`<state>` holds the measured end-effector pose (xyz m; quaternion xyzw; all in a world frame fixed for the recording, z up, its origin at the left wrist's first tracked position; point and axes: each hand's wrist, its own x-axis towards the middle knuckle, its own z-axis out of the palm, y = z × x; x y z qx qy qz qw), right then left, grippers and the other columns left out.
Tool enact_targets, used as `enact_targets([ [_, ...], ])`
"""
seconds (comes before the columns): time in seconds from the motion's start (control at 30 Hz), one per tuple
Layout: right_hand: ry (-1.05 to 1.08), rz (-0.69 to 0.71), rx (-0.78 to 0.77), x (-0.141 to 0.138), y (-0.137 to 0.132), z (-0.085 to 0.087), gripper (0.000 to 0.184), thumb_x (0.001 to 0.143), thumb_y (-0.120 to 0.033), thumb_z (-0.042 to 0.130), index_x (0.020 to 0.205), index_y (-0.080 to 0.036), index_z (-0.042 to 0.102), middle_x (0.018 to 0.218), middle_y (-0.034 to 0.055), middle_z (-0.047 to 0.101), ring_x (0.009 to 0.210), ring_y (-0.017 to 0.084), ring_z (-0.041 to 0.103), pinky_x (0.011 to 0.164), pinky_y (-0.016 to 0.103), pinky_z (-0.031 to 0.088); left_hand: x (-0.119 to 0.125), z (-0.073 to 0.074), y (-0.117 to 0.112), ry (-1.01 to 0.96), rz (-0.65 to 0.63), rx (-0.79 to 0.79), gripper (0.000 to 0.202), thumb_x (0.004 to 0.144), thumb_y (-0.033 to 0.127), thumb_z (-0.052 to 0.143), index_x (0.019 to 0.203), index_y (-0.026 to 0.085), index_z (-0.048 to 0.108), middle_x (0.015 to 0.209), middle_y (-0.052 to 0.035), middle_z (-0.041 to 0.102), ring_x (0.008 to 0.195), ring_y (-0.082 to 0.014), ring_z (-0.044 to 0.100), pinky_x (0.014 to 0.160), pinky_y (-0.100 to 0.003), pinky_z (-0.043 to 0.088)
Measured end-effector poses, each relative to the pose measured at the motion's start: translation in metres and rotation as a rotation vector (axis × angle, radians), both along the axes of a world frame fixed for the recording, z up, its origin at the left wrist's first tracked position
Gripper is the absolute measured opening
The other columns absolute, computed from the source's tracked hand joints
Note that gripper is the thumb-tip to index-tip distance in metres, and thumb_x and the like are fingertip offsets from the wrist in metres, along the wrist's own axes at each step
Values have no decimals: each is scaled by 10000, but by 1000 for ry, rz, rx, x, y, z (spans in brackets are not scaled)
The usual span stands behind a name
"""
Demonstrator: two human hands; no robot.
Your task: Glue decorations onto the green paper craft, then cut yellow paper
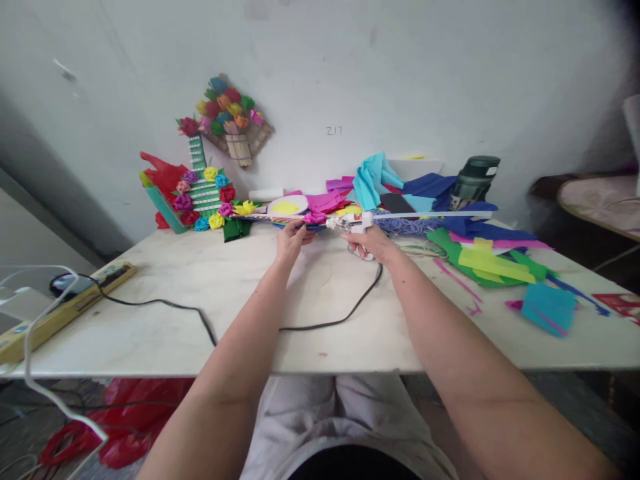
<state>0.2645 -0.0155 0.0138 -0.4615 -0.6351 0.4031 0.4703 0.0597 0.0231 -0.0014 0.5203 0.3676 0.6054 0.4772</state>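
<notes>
My right hand (369, 244) is wrapped round a white glue gun (360, 221), its nozzle pointing left. A long pale glue stick (435, 215) juts out of its back. Fingers of my left hand (294, 239) are closed on the near edge of a flat, blue-edged craft piece, seen nearly edge-on. A bright pink paper flower (315, 218) sits by those fingertips, close to the nozzle; whether they touch I cannot tell. Behind the left hand lies a white round piece with a yellow centre (285, 207). From the gun, a black cord (340, 325) runs down across the table.
Paper-flower crafts (206, 193) stand at the left by the wall, with a flower basket (235, 120) above. Crepe paper (377, 180), purple yarn (407, 225) and a dark bottle (475, 180) are at back right. Paper scraps (547, 308) lie right; a power strip (70, 310) left.
</notes>
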Motion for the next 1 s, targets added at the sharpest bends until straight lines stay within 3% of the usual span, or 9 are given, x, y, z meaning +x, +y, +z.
enact_targets([
  [0.33,-37,-67,7,-1,0,1,143,707,-249,647,717,-137,559,440,-51,500,264,49,383,270,171,305,1,1,1,17,30,5,272,748,237,585,986,123,519,633,-29,659,632,-184,665,731,-377,526],
  [0.63,-26,-98,-2,-1,-5,6,175,687,-212,656,641,-153,497,412,-74,434,291,46,368,282,174,318,0,-1,1,28,27,17,279,743,251,592,982,128,520,651,-32,662,649,-183,666,725,-372,529],
  [1.0,-12,-60,-2,2,-7,9,143,665,-195,657,676,-136,526,484,-12,557,323,59,433,284,161,309,5,-1,2,100,101,63,197,761,223,558,936,134,537,624,-23,649,633,-177,663,683,-354,544],
])
